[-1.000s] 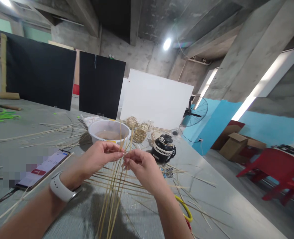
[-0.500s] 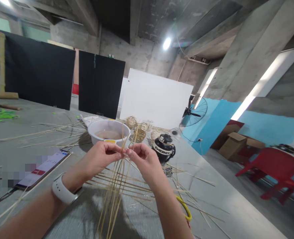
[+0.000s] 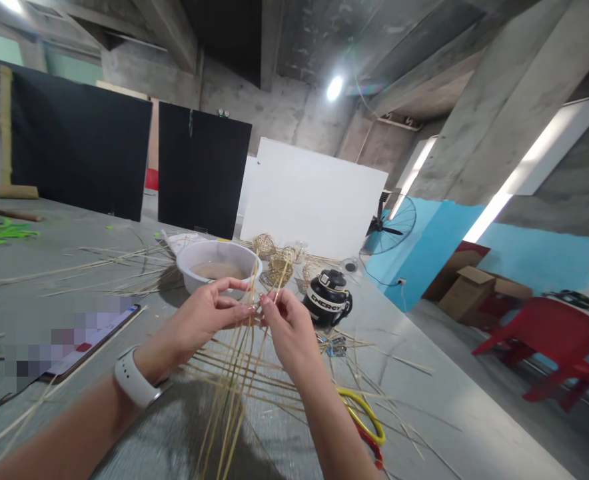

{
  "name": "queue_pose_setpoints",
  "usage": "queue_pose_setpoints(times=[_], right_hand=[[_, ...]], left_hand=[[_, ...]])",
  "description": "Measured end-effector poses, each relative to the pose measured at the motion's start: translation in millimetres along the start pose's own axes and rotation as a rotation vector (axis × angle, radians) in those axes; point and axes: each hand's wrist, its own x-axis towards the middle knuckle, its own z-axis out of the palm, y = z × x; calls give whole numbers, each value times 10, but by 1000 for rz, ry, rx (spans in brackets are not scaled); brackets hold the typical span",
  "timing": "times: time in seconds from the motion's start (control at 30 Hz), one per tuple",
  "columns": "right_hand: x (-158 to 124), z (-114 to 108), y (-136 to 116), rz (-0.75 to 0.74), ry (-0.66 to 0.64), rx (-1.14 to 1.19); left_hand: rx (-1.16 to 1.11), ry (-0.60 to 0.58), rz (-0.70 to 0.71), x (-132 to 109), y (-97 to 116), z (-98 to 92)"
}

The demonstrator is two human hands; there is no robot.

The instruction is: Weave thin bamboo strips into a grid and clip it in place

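Thin bamboo strips [image 3: 237,390] cross each other in a loose lattice above the grey table, some running toward me and others sideways. My left hand [image 3: 214,313] pinches the upper ends of the lengthwise strips between thumb and fingers. Close beside it, my right hand [image 3: 287,323] is also closed on the strips, its fingertips nearly touching the left ones. Strip ends stick up past both hands. What exactly lies between the fingertips is partly hidden. A white basin [image 3: 187,270] of brownish water stands just behind the left hand.
Woven balls [image 3: 279,270] and a black bottle [image 3: 327,297] stand beyond my hands. Yellow-and-red-handled scissors [image 3: 367,413] lie by my right forearm. A phone [image 3: 94,340] lies at left, and loose strips [image 3: 394,363] are scattered at right. A red chair [image 3: 549,333] stands beyond the table.
Both hands have shifted slightly right with the strips, and the left fingers have spread a little. More of the scissors shows beside my right forearm.
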Motion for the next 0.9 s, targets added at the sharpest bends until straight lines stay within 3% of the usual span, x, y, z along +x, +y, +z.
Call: queue_pose_setpoints(times=[0.1,0.27,0.47,0.77,0.9], right_hand=[[-5,-2,-25,1,7,-8],[7,-19,-32,-5,27,-41],[-5,-9,-50,-8,82,-56],[5,-30,-57,-30,-27,-166],[-36,-7,-92,-81,47,-266]], left_hand=[[55,36,11,5,-23,10],[55,-47,39,11,-36,31],[50,-21,32,3,-16,44],[88,-8,84,-1,-90,95],[141,29,76,8,-80,102]])
